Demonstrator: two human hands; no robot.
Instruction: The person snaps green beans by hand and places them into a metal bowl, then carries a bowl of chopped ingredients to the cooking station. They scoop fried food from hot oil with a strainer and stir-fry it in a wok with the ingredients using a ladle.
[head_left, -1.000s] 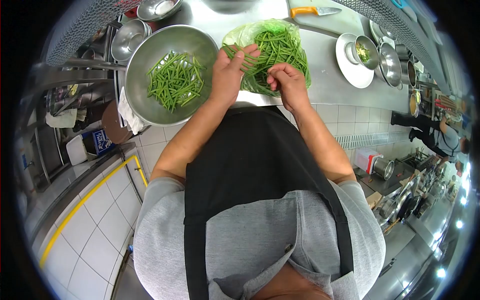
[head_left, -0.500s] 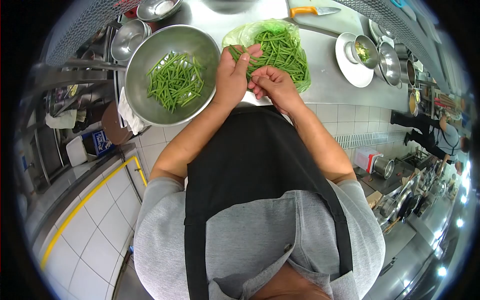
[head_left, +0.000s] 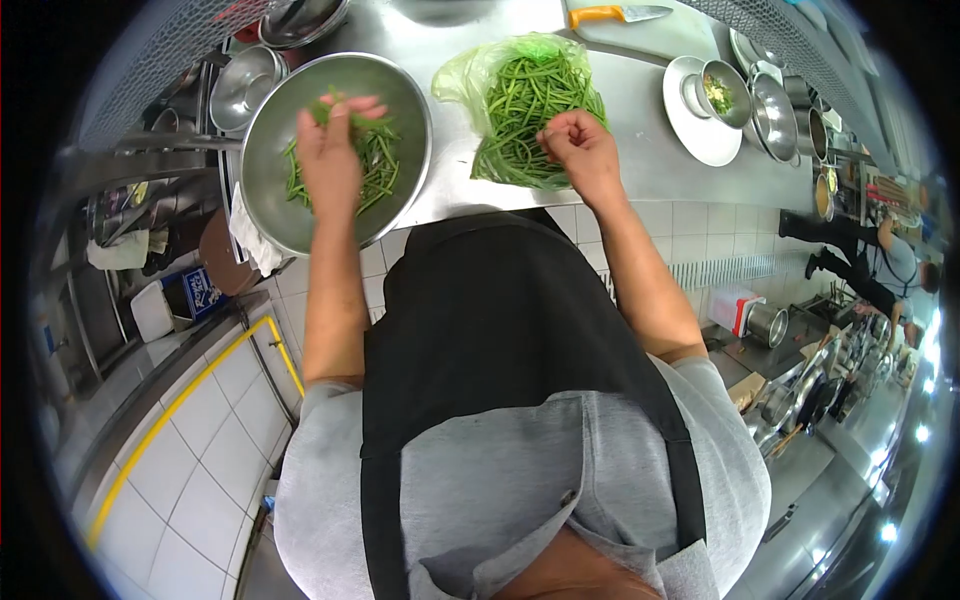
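My left hand (head_left: pixel 332 158) is over the large steel bowl (head_left: pixel 262 205), slightly blurred, with a few green beans (head_left: pixel 372 122) in its fingers. Beneath it, cut green beans (head_left: pixel 378 180) lie in the bottom of the bowl. My right hand (head_left: pixel 583 155) hovers at the right edge of a thin plastic bag (head_left: pixel 455 85) opened on the steel counter. Its fingers are curled into a pinch, and whatever they hold is hidden. Long green beans (head_left: pixel 535 100) fill the bag.
An orange-handled knife (head_left: pixel 620 14) lies on a white cutting board (head_left: pixel 660 45). To the right, a small bowl with chopped food (head_left: pixel 718 95) stands on a white plate (head_left: pixel 705 150), beside more steel bowls (head_left: pixel 775 115). A co-worker (head_left: pixel 890 265) is far right.
My left hand has moved left from the bag to above the bowl, carrying beans. My right hand has parted from it and shifted slightly right.
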